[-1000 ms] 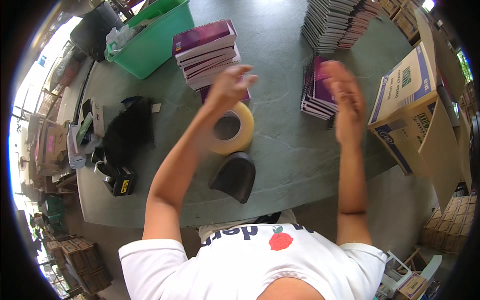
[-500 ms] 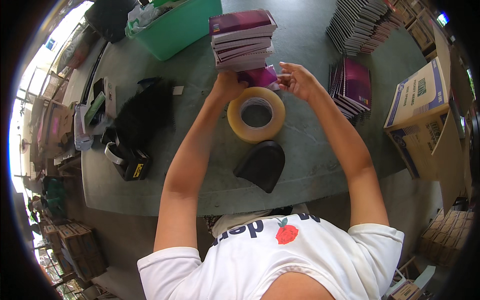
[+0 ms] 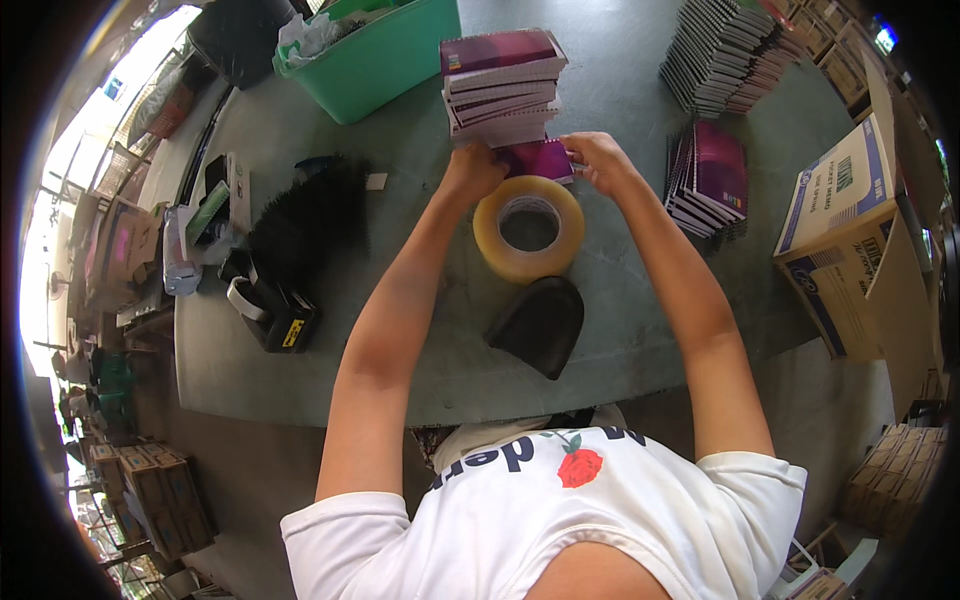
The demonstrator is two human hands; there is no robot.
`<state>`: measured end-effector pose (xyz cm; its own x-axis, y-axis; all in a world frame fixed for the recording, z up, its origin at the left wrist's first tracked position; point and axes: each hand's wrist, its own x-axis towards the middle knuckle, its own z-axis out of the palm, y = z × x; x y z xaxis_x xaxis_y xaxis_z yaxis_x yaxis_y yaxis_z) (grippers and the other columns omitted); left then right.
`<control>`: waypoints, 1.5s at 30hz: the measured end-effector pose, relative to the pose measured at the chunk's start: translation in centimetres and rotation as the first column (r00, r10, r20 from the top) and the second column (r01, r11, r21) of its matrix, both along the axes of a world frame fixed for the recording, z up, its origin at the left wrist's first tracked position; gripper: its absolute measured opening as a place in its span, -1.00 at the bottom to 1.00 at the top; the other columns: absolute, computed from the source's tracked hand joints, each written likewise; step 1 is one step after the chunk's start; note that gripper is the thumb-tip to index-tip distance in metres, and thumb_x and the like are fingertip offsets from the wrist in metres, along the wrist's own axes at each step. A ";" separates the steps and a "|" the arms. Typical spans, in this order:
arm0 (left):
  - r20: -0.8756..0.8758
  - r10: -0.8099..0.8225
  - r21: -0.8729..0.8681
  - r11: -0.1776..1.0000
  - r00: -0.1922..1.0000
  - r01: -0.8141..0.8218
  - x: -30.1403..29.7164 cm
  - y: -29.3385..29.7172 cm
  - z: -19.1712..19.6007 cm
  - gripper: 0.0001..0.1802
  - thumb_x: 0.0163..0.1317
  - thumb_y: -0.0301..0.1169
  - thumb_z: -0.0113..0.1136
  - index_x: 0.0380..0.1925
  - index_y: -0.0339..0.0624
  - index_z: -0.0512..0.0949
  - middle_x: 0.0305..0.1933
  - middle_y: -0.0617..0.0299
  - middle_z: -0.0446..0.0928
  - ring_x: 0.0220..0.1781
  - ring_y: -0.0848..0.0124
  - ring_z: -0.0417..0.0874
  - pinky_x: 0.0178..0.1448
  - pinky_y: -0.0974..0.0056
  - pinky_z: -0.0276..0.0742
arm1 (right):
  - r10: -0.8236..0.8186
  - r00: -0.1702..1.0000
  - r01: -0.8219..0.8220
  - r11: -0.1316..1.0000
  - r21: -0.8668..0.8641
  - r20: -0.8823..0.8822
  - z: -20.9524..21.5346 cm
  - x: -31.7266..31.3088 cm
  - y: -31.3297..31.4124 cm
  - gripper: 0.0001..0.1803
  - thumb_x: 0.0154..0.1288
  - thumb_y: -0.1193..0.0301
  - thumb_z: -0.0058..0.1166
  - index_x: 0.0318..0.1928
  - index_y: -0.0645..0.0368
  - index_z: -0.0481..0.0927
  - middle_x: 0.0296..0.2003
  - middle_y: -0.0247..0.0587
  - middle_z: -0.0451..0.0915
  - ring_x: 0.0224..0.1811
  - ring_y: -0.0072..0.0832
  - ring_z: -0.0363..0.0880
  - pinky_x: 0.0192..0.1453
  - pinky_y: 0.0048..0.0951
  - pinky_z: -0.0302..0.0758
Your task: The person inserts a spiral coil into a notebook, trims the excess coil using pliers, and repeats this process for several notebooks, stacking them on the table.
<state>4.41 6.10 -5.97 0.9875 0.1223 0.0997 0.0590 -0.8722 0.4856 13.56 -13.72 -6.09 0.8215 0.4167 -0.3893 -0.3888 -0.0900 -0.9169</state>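
A small purple spiral notebook (image 3: 540, 160) lies just in front of a tall stack of similar notebooks (image 3: 500, 95). My left hand (image 3: 474, 172) is closed on its left side, fingers curled and partly hidden. At the right edge, my right hand (image 3: 600, 162) pinches the notebook between thumb and fingers. Close below both hands a wide roll of clear packing tape (image 3: 492, 232) lies flat on the table. Touching or nearly touching the roll is a black rounded wedge-shaped piece (image 3: 545, 335).
To the right stand a short pile of purple notebooks (image 3: 718, 170), a taller spiral-bound stack (image 3: 722, 60) and an open carton (image 3: 835, 215). A green bin (image 3: 375, 70) sits at the back left. A black tape dispenser (image 3: 285, 320) and black bristly material (image 3: 315, 215) lie left.
My right hand has come to the notebook's right edge and closed on it; before, it was slightly apart. My left hand stays at the left side. The whole view has shifted slightly.
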 end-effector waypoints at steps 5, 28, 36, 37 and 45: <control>-0.091 0.058 -0.128 0.989 0.994 -0.070 -0.7 -0.5 1.1 -0.66 0.02 -0.23 0.12 -0.38 -0.31 0.64 -0.23 -0.18 0.58 -0.11 -0.06 0.60 0.03 0.05 0.50 | -0.034 0.994 0.040 0.997 0.060 -0.102 0.7 -0.6 0.3 -0.77 0.20 0.38 0.10 -0.17 0.22 0.54 -0.25 -0.26 0.52 -0.32 -0.43 0.52 -0.37 -0.51 0.48; -0.294 -0.064 -0.944 0.175 0.954 -0.279 1.7 -2.2 0.6 -0.66 0.15 -0.49 0.14 -0.04 -0.26 0.42 -0.20 0.13 0.49 -0.31 0.34 0.54 -0.18 0.25 0.61 | 0.336 0.653 0.160 0.815 -0.557 0.678 -2.2 -2.0 -4.7 -0.56 0.06 0.51 0.20 0.03 0.26 0.54 -0.11 -0.08 0.50 -0.20 -0.30 0.54 -0.02 -0.37 0.46; -0.475 -0.036 -0.827 0.359 0.879 -0.432 2.2 -2.3 2.5 -0.75 0.15 -0.41 0.18 -0.16 -0.18 0.48 -0.28 0.25 0.53 -0.32 0.42 0.53 -0.26 0.28 0.54 | 0.244 0.653 0.219 0.845 -0.487 0.717 -1.9 -4.1 -6.1 -0.56 0.10 0.54 0.19 0.06 0.10 0.56 -0.21 -0.22 0.47 -0.44 -0.53 0.46 -0.21 -0.48 0.47; -0.500 -0.070 -0.810 0.390 0.863 -0.438 2.5 -2.2 2.4 -0.75 0.14 -0.39 0.20 -0.17 -0.16 0.49 -0.29 0.27 0.53 -0.33 0.44 0.52 -0.27 0.31 0.51 | 0.252 0.648 0.220 0.842 -0.493 0.719 -2.0 -4.2 -6.3 -0.56 0.10 0.54 0.19 0.06 0.09 0.56 -0.21 -0.22 0.46 -0.44 -0.54 0.46 -0.21 -0.48 0.47; -0.440 -0.203 -0.744 0.628 0.875 -0.228 4.6 -3.4 0.3 -0.57 0.04 -0.26 0.34 -0.11 -0.15 0.47 -0.34 0.32 0.51 -0.38 0.47 0.49 -0.30 0.38 0.43 | 0.236 0.587 0.285 0.835 -0.471 0.774 -2.8 -4.3 -6.1 -0.63 0.17 0.48 0.14 0.04 0.11 0.57 -0.23 -0.20 0.46 -0.35 -0.55 0.48 -0.19 -0.49 0.45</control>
